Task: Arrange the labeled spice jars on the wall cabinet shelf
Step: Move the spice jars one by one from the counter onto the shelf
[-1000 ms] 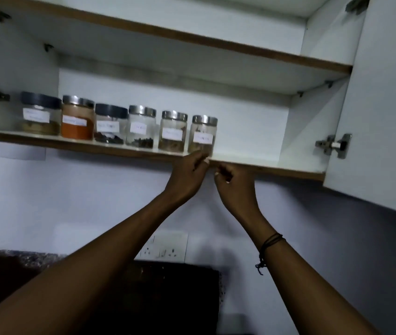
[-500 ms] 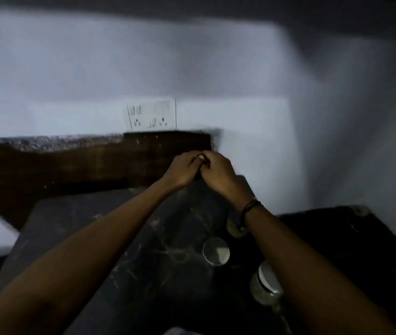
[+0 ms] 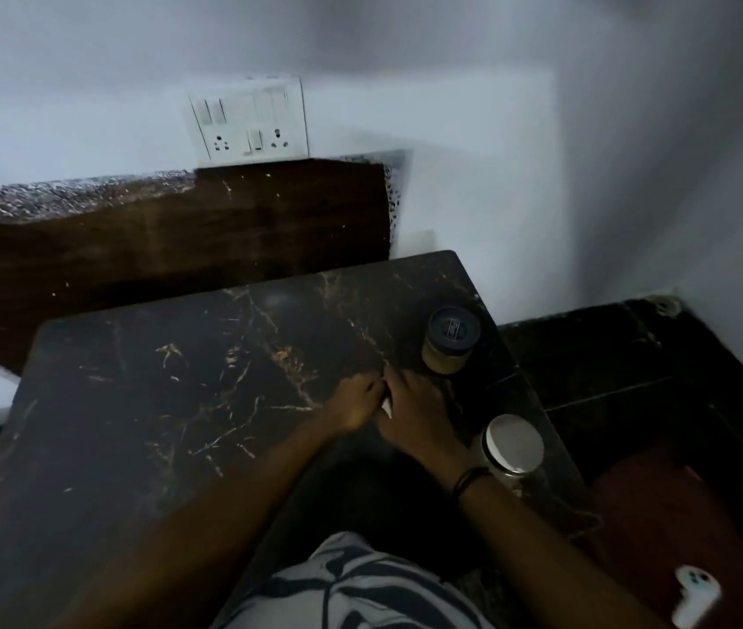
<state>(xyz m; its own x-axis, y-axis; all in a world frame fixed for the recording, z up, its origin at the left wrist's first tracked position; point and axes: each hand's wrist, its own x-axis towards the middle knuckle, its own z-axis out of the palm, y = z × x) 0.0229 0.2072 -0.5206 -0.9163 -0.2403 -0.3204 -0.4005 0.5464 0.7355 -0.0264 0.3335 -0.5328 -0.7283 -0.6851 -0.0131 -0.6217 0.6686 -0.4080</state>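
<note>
Two spice jars stand at the right side of the dark marble table [image 3: 143, 401]. The farther jar [image 3: 450, 340] has a dark lid and tan contents. The nearer jar [image 3: 514, 443] has a pale metal lid, and my right wrist partly covers it. My left hand [image 3: 354, 401] and my right hand [image 3: 417, 413] meet just left of the jars, low over the tabletop, fingers pinched together on a small white slip [image 3: 387, 407]. The wall cabinet and its shelf are out of view.
A white switch and socket plate [image 3: 247, 124] sits on the wall above a dark brown board [image 3: 170, 242]. Black floor tiles [image 3: 610, 370] lie to the right of the table. A small white object [image 3: 696, 599] shows at the bottom right.
The view has dropped from the cabinet shelf with its row of jars to the table. Both hands came down together and now sit low beside the two jars.
</note>
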